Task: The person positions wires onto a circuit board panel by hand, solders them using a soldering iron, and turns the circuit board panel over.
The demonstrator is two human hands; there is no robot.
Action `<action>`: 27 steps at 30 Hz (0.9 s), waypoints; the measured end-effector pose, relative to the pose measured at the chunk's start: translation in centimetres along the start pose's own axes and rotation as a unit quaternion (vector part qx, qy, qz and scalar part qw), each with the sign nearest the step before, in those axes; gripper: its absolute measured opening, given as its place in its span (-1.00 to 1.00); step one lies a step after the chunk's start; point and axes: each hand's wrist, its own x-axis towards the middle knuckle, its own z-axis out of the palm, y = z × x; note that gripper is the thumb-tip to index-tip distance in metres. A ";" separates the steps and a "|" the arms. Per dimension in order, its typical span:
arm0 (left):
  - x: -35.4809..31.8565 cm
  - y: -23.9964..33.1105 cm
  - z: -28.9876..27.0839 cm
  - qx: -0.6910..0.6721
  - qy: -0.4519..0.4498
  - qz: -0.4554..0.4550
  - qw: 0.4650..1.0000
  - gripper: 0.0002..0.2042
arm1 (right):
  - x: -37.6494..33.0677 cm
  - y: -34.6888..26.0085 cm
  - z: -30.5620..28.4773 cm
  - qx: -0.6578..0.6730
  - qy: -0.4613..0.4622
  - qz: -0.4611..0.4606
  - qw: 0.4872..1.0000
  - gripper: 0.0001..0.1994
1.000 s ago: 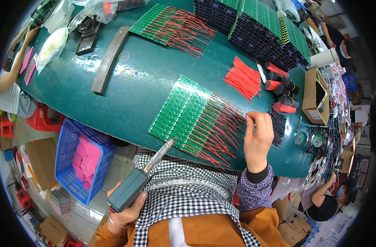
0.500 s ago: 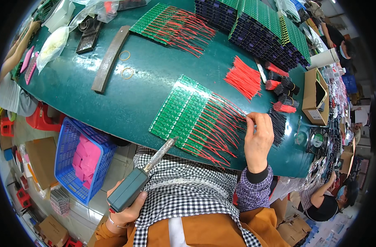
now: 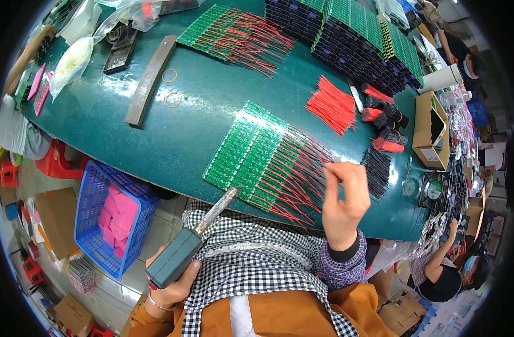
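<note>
Nearest us, our left hand [image 3: 170,283] wraps its grip tight around the soldering iron [image 3: 189,247], long axis tilted, tip pointing up-right toward the green circuit boards [image 3: 251,149] on the bench [image 3: 155,129]; beyond, our right hand [image 3: 344,205] pinches a wire [image 3: 327,168] over them.

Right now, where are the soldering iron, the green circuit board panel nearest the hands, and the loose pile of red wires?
soldering iron [image 3: 175,261]: head view, on its grey-green handle.
green circuit board panel [image 3: 247,145]: head view, on its bare green middle.
loose pile of red wires [image 3: 331,105]: head view, on the bundle's centre.
</note>
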 end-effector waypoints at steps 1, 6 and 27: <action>0.0 0.0 0.0 -0.003 -0.001 -0.005 1.000 -0.73 | 0.0 0.1 0.1 -0.008 -0.013 0.007 1.000 -0.85; 0.2 -0.1 0.1 0.005 0.004 0.019 1.000 -0.72 | -0.5 2.4 0.1 -0.078 -0.018 0.033 0.996 -0.87; 0.1 0.0 0.1 0.011 -0.006 0.001 1.000 -0.73 | -0.3 -0.8 -0.9 -0.001 -0.005 0.029 1.000 -0.80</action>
